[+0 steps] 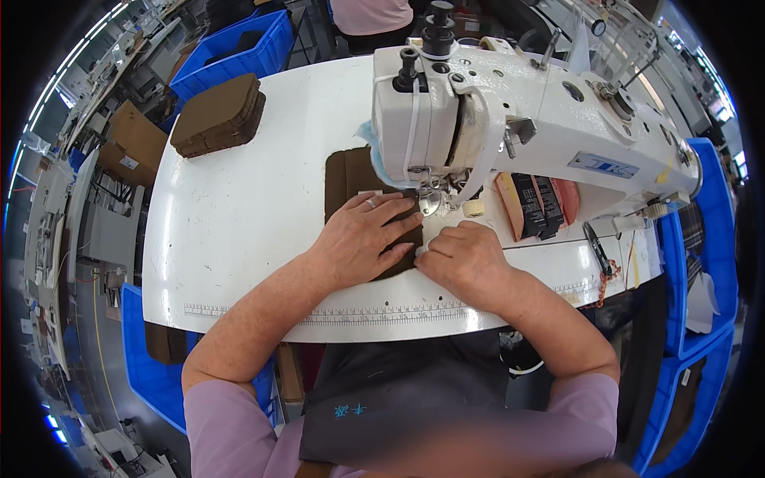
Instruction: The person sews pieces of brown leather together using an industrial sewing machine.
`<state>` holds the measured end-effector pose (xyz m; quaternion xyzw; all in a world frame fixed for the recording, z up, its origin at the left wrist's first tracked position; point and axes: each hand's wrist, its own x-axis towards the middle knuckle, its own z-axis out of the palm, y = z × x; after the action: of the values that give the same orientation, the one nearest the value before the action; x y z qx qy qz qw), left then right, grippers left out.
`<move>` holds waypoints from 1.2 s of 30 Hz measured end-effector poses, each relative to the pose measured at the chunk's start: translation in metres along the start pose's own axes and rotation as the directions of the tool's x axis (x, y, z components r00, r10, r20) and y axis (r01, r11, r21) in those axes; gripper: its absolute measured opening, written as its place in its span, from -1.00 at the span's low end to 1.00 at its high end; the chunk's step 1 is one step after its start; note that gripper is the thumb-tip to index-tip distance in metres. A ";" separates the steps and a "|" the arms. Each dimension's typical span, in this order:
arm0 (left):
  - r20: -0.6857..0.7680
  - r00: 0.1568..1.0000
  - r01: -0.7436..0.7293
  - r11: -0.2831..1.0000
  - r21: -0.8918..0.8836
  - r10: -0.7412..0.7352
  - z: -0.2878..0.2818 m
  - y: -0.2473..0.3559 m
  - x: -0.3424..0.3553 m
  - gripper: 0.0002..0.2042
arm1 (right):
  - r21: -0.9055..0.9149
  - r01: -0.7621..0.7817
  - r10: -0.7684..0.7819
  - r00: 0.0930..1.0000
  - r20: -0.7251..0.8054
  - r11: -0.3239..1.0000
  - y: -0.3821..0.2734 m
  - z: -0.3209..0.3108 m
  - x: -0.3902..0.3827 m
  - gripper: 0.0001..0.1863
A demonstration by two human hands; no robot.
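My left hand (358,235) lies with fingers apart and flattened on a dark brown fabric panel (345,171), left of the presser foot (429,201) of a white sewing machine (498,119). My right hand (458,259) is curled at the panel's right edge, just below the foot, thumb and fingers pressed together; what they grip is partly hidden, with a small pale bit showing by the thumb. The machine head hides the panel's far corner. A stack of brown pieces (215,115) sits at the table's back left.
Red and black bundles (542,207) and thread snips (598,247) lie to the right on the white table (239,207). Blue bins (227,52) stand behind, at the left (147,374) and at the right (701,159). Another person (370,16) is behind the machine.
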<state>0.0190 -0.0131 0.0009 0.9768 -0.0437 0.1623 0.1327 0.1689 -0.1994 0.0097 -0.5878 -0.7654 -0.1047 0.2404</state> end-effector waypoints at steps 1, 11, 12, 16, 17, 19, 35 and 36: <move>0.000 1.000 -0.019 1.000 -0.017 0.019 0.000 -0.002 -0.001 -0.55 | 0.000 0.006 -0.006 1.000 0.002 1.000 0.004 0.003 0.002 -0.88; 0.014 0.993 -0.112 0.972 -0.207 0.117 0.004 -0.012 -0.015 -0.66 | 0.003 -0.141 0.141 0.986 -0.084 0.990 0.016 0.014 0.003 -0.89; -0.002 0.992 -0.122 0.974 -0.190 0.123 0.003 -0.012 -0.014 -0.66 | 0.055 -0.153 0.158 0.983 -0.089 0.987 0.016 0.013 0.003 -0.90; -0.026 0.981 -0.193 0.965 -0.177 0.191 0.000 -0.012 -0.010 -0.62 | 0.094 -0.208 0.211 0.977 -0.021 0.974 0.017 0.006 -0.002 -0.90; -0.026 0.981 -0.192 0.965 -0.180 0.191 0.000 -0.012 -0.010 -0.62 | 0.087 -0.184 0.188 0.981 -0.039 0.979 0.018 0.005 -0.001 -0.89; 0.022 0.992 -0.116 0.962 -0.247 0.125 -0.002 -0.015 -0.010 -0.58 | 0.078 -0.160 0.165 0.985 -0.057 0.984 0.019 0.004 -0.001 -0.86; -0.060 0.988 -0.142 0.990 -0.009 0.141 0.010 -0.033 0.012 -0.73 | -0.020 -0.341 0.339 0.937 -0.082 0.940 0.021 0.019 0.001 -0.74; -0.065 0.989 -0.131 0.991 0.026 0.133 0.010 -0.033 0.013 -0.72 | -0.054 -0.344 0.339 0.937 -0.086 0.937 0.020 0.019 0.001 -0.74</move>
<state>0.0386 0.0155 -0.0119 0.9671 -0.1019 0.2039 0.1125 0.1834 -0.1838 -0.0086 -0.7154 -0.6379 -0.1094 0.2633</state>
